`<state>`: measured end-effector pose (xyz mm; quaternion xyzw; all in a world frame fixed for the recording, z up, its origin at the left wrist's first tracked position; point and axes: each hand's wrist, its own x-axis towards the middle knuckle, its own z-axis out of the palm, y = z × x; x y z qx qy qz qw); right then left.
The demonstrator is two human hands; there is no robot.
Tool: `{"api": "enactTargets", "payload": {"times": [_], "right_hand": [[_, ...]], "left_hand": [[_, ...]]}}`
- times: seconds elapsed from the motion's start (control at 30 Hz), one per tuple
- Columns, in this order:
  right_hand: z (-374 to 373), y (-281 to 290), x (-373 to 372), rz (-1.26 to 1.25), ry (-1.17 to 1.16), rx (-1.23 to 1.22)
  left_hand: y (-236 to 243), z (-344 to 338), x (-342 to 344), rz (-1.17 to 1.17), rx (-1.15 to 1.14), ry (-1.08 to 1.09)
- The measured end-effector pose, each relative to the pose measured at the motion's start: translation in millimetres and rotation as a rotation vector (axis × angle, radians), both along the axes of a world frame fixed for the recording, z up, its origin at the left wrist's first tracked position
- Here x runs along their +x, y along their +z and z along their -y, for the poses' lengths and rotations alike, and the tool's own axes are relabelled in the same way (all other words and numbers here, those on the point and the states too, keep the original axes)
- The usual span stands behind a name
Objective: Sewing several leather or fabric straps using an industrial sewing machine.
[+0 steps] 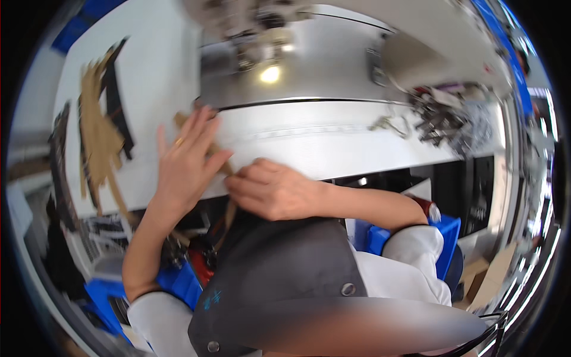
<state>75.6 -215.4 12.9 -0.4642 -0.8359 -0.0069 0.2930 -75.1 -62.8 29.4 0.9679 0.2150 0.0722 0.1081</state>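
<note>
A narrow tan fabric strip runs slantwise under my hands at the front of the white worktable, and its tail hangs over the near edge. My left hand lies over the strip with fingers stretched and spread, a ring on one of them. Close to its thumb, my right hand has its fingers curled and pinched on the strip. Part of the strip is hidden beneath both hands. Motion smears the fingertips of the left hand.
Beyond my hands stands a sewing machine with a shiny metal bed. Left, a bundle of tan strips lies beside black strips. A heap of dark and clear scraps sits right. A blue bin stands below the table.
</note>
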Motion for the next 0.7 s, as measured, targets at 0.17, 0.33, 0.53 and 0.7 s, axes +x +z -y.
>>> {"api": "enactTargets", "payload": {"times": [0.17,0.33,0.53,0.7], "right_hand": [[4.8,-10.9,-3.3,-0.106,-0.009,0.038],[76.7,7.8,56.9,-0.147,-0.344,0.006],[202.1,55.2,226.2,0.421,-1.287,-0.255],[255.6,35.1,302.1,-0.217,-1.218,-0.316]], "left_hand": [[-9.4,-4.8,-4.2,-0.112,-0.144,0.040],[-5.6,-40.0,13.4,-0.071,-0.282,-0.220],[-14.8,-30.0,0.5,0.046,0.153,-0.199],[-24.2,-11.5,-5.3,0.113,0.216,-0.155]]}}
